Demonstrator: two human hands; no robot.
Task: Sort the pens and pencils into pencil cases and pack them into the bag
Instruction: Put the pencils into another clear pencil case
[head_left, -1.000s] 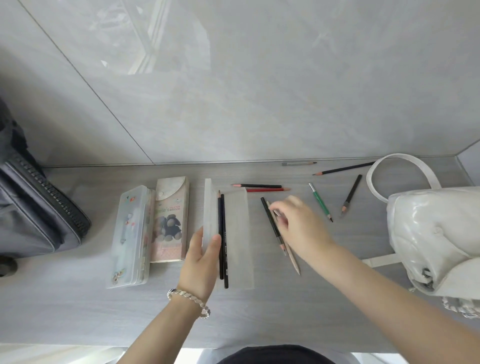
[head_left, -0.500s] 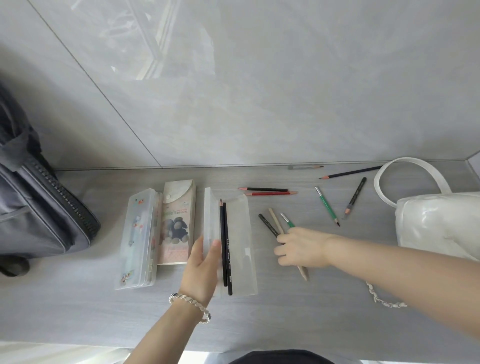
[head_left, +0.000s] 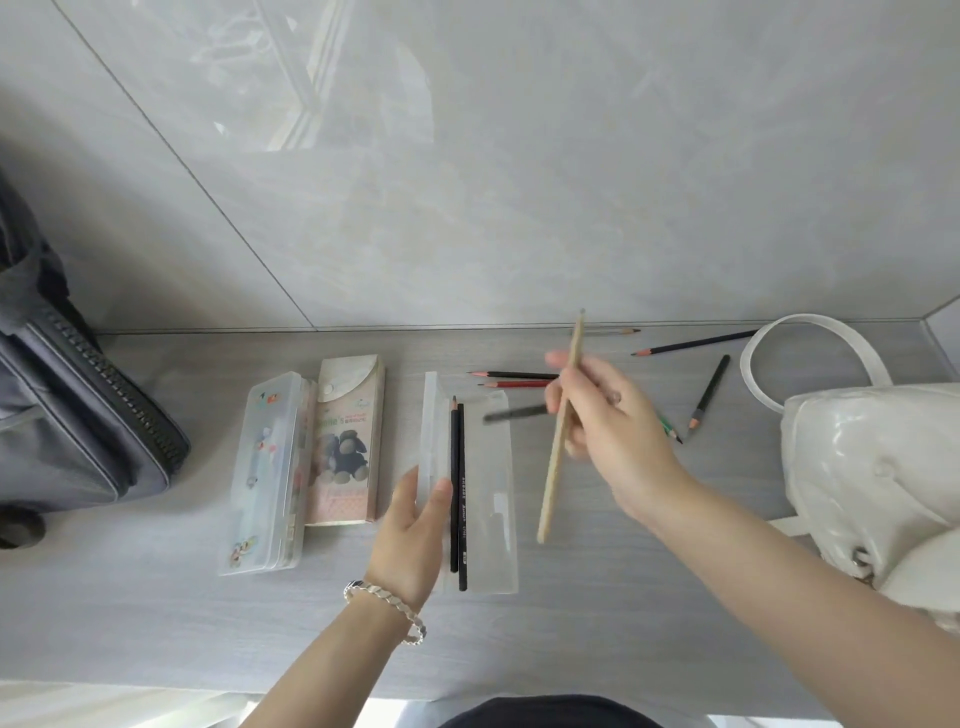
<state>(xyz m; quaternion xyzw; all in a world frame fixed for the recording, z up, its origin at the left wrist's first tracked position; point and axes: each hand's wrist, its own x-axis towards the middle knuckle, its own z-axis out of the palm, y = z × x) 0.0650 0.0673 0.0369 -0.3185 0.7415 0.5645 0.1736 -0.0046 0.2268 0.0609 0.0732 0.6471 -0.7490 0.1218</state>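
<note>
My right hand (head_left: 608, 421) is raised above the table and grips a tan wooden pencil (head_left: 558, 441) that points nearly upright, plus a blurred dark pencil (head_left: 514, 413) sticking out to the left. My left hand (head_left: 413, 525) rests on the left side of an open clear pencil case (head_left: 493, 499), steadying its raised lid. Two black pencils (head_left: 458, 493) lie inside that case. Loose pencils lie behind: a black and a red one (head_left: 514, 380), a dark one (head_left: 707, 391), a long dark one (head_left: 696, 343) and a green one (head_left: 670, 428) partly hidden by my hand.
A clear case with cartoon stickers (head_left: 270, 467) and a pink case with a sheep picture (head_left: 345, 441) lie side by side at the left. A white bag (head_left: 872, 467) with a looped handle sits at the right, a grey backpack (head_left: 67, 415) at the far left. A tiled wall stands behind.
My right hand closed on the tan and dark pencils on the table and lifted them up. My left hand stayed on the open clear case.
</note>
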